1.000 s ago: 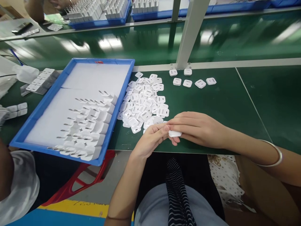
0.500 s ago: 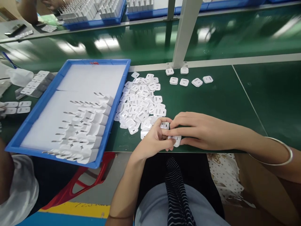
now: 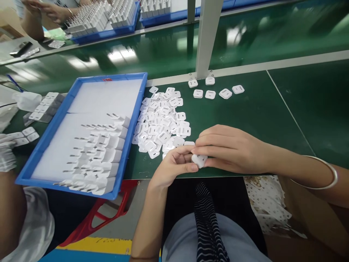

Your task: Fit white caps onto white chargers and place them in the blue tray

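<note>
Between my two hands, close to the table's front edge, is a small white charger cover plate [image 3: 199,160] with rounded corners. My left hand [image 3: 174,162] pinches its left side with thumb and fingers. From the right, my right hand [image 3: 231,149] grips the same piece, its fingers curled over and partly hiding it. Just beyond my left hand lies a heap of similar white cover plates [image 3: 160,122]. To the left, a blue tray [image 3: 40,153] holds rows of white plug adapters [image 3: 106,153] with their metal pins pointing left.
Several small stacks of cover plates [image 3: 210,94] sit near the metal post [image 3: 205,40]. Co-workers' hands show at the upper left [image 3: 57,14] and the left edge, where a gloved hand [image 3: 7,156] is near white pieces [image 3: 25,136]. Blue trays [image 3: 109,29] of adapters stand behind.
The held cover plate has turned and tilted between my fingers, and my left-hand fingers have shifted around it. The view has moved slightly. A gloved hand has come into view at the left.
</note>
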A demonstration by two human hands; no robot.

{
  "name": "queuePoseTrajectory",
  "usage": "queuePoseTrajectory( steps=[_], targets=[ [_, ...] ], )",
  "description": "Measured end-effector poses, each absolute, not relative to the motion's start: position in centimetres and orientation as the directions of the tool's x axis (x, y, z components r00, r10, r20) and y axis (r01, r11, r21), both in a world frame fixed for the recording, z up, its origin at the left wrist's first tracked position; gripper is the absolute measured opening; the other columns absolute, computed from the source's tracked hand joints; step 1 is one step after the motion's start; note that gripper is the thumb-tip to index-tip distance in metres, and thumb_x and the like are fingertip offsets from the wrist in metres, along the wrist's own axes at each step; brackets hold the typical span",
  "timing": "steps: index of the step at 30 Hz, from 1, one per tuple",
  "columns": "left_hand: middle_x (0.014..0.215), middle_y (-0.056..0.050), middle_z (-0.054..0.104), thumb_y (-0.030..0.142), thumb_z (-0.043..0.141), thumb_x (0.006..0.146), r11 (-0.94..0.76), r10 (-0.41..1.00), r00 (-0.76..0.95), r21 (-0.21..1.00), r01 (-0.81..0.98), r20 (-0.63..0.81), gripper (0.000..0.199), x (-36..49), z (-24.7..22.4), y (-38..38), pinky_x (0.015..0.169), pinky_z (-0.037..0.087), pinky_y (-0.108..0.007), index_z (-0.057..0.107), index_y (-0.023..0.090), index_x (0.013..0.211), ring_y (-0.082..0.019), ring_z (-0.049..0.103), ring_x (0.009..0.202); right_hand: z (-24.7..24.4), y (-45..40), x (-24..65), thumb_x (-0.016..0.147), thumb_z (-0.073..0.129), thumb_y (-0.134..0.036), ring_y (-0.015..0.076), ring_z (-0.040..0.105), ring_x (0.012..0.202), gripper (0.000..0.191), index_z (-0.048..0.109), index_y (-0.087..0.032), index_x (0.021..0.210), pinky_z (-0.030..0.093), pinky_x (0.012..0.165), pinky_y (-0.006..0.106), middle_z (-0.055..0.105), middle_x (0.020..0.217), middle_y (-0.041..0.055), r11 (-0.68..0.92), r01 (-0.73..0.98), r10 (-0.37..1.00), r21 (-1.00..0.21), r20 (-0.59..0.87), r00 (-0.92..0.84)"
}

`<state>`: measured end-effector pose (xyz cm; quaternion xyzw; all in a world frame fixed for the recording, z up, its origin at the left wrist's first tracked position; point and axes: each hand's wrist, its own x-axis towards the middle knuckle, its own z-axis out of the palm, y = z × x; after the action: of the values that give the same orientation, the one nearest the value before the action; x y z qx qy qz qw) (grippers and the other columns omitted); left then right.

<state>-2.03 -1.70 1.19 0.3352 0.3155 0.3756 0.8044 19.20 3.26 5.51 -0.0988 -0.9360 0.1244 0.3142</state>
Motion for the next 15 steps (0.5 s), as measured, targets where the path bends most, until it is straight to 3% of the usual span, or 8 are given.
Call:
queuePoseTrajectory(
  steps=[6, 15],
  targets=[
    [0.071, -0.003, 0.067, 0.036, 0.089, 0.066, 0.493, 0.81, 0.515, 0.802, -0.336, -0.282, 0.03, -2.27, 1.1, -1.72, 0.064, 0.049, -0.023, 0.078, 0.016, 0.085, -0.011, 0.058, 0.063, 5.25, 2.83, 18.81, 0.097, 0.058, -0.023, 0.024, 0.065, 0.099, 0.022, 0.06, -0.012, 0.116, 0.055, 0.085, 0.04, 0.071, 0.103, 0.0125, 0.946, 0.13, 0.286, -0.297, 0.574, -0.767],
    [0.071, -0.002, 0.068, 0.035, 0.087, 0.068, 0.5, 0.809, 0.505, 0.804, -0.323, -0.3, 0.026, -2.66, 0.78, -1.74, 0.065, 0.05, -0.024, 0.078, 0.017, 0.085, -0.012, 0.059, 0.064, 5.56, 2.78, 19.07, 0.099, 0.055, -0.022, 0.0235, 0.064, 0.097, 0.022, 0.061, -0.012, 0.117, 0.055, 0.084, 0.04, 0.069, 0.104, 0.0123, 0.952, 0.161, 0.286, -0.261, 0.569, -0.771]
  ],
)
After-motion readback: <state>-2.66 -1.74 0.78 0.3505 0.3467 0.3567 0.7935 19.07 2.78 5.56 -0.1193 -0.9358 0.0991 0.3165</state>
